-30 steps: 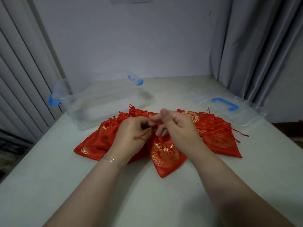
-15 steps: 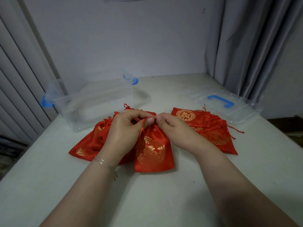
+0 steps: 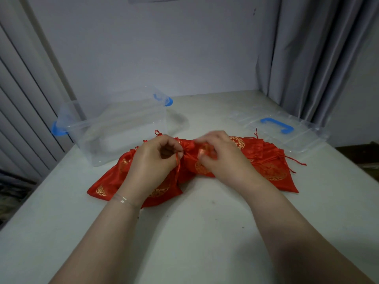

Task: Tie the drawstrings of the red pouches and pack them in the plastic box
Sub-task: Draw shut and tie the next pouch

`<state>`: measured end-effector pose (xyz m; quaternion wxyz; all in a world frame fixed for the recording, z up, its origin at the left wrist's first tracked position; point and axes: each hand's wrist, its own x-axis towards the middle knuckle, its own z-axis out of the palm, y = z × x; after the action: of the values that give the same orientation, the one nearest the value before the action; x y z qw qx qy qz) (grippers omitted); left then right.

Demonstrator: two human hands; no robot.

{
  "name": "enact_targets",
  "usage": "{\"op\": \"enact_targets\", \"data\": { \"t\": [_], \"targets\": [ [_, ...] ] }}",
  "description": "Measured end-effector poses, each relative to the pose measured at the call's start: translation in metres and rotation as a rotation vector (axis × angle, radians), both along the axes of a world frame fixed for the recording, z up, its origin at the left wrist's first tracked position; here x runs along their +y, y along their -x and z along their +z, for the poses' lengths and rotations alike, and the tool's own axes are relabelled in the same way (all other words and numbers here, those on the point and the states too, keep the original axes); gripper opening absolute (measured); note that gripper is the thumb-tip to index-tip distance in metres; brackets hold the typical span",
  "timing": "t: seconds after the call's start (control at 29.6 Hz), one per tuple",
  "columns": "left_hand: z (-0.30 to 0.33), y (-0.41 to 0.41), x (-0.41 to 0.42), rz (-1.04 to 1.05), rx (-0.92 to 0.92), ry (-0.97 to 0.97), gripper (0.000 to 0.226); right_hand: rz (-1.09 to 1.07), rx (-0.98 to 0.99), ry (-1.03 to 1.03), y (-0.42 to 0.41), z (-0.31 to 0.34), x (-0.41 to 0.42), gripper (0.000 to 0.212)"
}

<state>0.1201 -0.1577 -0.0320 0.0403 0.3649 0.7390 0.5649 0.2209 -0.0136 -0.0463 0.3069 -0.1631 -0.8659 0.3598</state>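
Several red satin pouches with gold emblems lie in a heap on the white table, some at the left and some at the right. Between my hands is one pouch with its mouth gathered. My left hand pinches a red drawstring that hangs down from its fingers. My right hand, blurred, grips the pouch's other cord near the mouth. The clear plastic box with blue latches stands open behind the heap at the left, with no pouch visible inside.
The box's clear lid with a blue handle lies flat at the back right. Grey curtains hang at the right, vertical blinds at the left, and a wall stands behind the table.
The pouch between my hands has been pulled in: its mouth is now bunched and it lies further under my hands. My right hand has moved up and is blurred.
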Motion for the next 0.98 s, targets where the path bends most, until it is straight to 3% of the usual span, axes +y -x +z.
{"op": "enact_targets", "data": {
  "t": [0.07, 0.14, 0.24, 0.37, 0.54, 0.71, 0.81, 0.88, 0.95, 0.98],
  "targets": [
    [-0.003, -0.006, 0.001, -0.041, 0.221, 0.088, 0.019, 0.111, 0.075, -0.043, 0.001, 0.001, -0.004, 0.026],
    [-0.006, -0.009, 0.003, -0.032, 0.36, 0.078, 0.02, 0.123, 0.058, 0.014, 0.0, 0.006, -0.01, 0.023],
    [-0.008, -0.013, 0.006, 0.014, 0.557, 0.028, 0.02, 0.1, -0.009, 0.166, -0.001, 0.01, -0.009, 0.014],
    [-0.01, -0.012, 0.004, 0.099, 0.804, 0.062, 0.015, 0.259, -0.03, 0.435, -0.005, 0.012, -0.004, 0.016],
    [-0.009, -0.009, 0.004, 0.035, 0.737, 0.0, 0.02, 0.192, 0.026, 0.469, -0.002, 0.012, -0.008, 0.015],
    [-0.006, -0.004, 0.003, 0.028, 0.601, -0.034, 0.003, -0.022, -0.027, 0.161, -0.004, 0.009, -0.001, 0.009],
    [-0.008, -0.006, 0.004, -0.041, 0.663, 0.035, 0.012, 0.03, 0.069, 0.498, -0.001, 0.008, -0.003, 0.007],
    [-0.01, -0.005, 0.004, -0.033, 0.693, 0.094, 0.022, 0.057, 0.125, 0.592, 0.004, 0.005, -0.003, 0.006],
    [-0.009, -0.005, 0.003, -0.036, 0.676, 0.075, 0.026, 0.048, 0.046, 0.358, 0.006, 0.0, -0.001, 0.003],
    [-0.008, -0.006, 0.004, -0.07, 0.664, 0.039, 0.025, 0.025, -0.054, 0.135, 0.005, -0.004, 0.001, 0.003]
  ]
}}
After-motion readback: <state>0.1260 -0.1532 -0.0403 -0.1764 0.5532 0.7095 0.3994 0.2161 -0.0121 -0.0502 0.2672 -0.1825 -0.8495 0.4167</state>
